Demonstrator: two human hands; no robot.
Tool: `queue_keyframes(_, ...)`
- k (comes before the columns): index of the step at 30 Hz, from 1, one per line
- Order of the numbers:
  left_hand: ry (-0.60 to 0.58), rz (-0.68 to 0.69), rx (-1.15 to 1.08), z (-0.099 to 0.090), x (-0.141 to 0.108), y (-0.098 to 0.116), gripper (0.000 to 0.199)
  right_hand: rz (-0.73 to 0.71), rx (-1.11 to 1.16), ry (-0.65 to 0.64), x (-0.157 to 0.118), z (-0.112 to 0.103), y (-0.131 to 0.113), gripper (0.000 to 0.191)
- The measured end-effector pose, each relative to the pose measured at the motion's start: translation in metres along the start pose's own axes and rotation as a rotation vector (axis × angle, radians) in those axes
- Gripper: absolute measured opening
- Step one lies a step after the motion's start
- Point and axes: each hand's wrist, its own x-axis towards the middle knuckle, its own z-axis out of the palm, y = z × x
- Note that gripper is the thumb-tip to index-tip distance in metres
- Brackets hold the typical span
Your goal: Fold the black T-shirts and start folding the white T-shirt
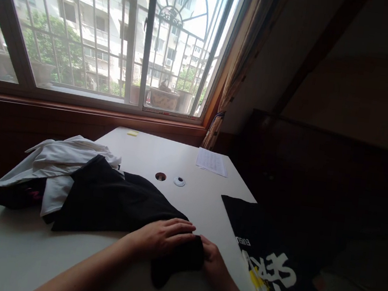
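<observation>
A black garment (111, 199) stretches across the white table (92, 266) from the left to the middle. My left hand (167, 237) lies on its right part, palm down, with the fingers extended and close to the folded end. At that right end my right hand (211, 257) has its fingers closed round the edge of the black cloth. The lower flap of the garment hangs toward me below my hands. Behind its left end is a heap of white clothes (59, 159).
A dark garment with white and yellow print (270, 270) lies at the table's right edge. Farther back are printed paper (212, 161), a yellow note (132, 133), a cable hole (160, 177) and a small round cap (179, 181). A barred window stands behind.
</observation>
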Motion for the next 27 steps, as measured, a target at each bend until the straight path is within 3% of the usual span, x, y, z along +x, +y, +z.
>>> queue_keyframes(3, 0.048, -0.047, 0.11, -0.003, -0.005, -0.009, 0.053, 0.136, 0.073, 0.236, -0.004, -0.013, 0.005, 0.03)
queue_keyframes(6, 0.088, -0.136, 0.232, -0.005, -0.012, -0.022, 0.058, 0.268, 0.209, 0.57, -0.008, -0.025, 0.023, 0.027)
queue_keyframes(10, 0.064, -0.292, 0.34, -0.009, -0.021, -0.037, 0.068, 0.3, 0.491, 0.952, -0.011, -0.043, 0.053, 0.03)
queue_keyframes(13, 0.072, -0.429, 0.427, -0.014, -0.027, -0.047, 0.07, 0.226, 0.5, 1.055, -0.013, -0.059, 0.063, 0.04)
queue_keyframes(16, 0.116, -0.547, 0.48, -0.021, -0.033, -0.056, 0.065, 0.145, 0.437, 1.128, -0.015, -0.071, 0.061, 0.039)
queue_keyframes(21, 0.161, -0.656, 0.57, -0.039, -0.044, -0.068, 0.034, 0.029, 0.663, 1.313, -0.016, -0.08, 0.052, 0.037)
queue_keyframes(24, 0.24, -0.705, 0.61, -0.052, -0.051, -0.072, 0.022, -0.006, 0.744, 1.365, -0.014, -0.082, 0.046, 0.037)
queue_keyframes(27, 0.369, -0.749, 0.518, -0.059, -0.055, -0.077, 0.021, -0.036, 0.651, 1.372, -0.01, -0.081, 0.039, 0.037)
